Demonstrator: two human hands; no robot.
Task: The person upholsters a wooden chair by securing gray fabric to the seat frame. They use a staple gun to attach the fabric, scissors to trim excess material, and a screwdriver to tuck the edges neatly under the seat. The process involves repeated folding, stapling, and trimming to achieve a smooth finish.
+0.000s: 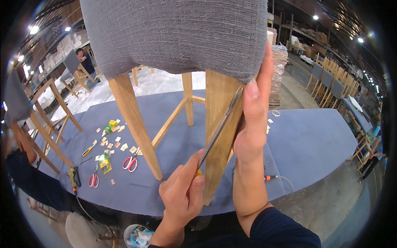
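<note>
Seat [178,37]: grey, streaked with fine lighter and darker threads. Legs [134,126] under seat: honey-brown wood, darker grain lines. Tool [222,122] below seat: steel-grey shaft, bit of yellow at handle. Table [314,132] beneath seat: plain blue-grey. Lower left of seat: scissors [135,164] with red-and-white handles, packets [105,163] in green and yellow, pale cream wood chips [124,147]. Sleeve [281,229], lower right of seat: plain navy.

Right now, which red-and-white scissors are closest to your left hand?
The right-hand pair, just beside the held chair's near left leg; the other pair lies farther left, near the yellow-green tool.
</note>
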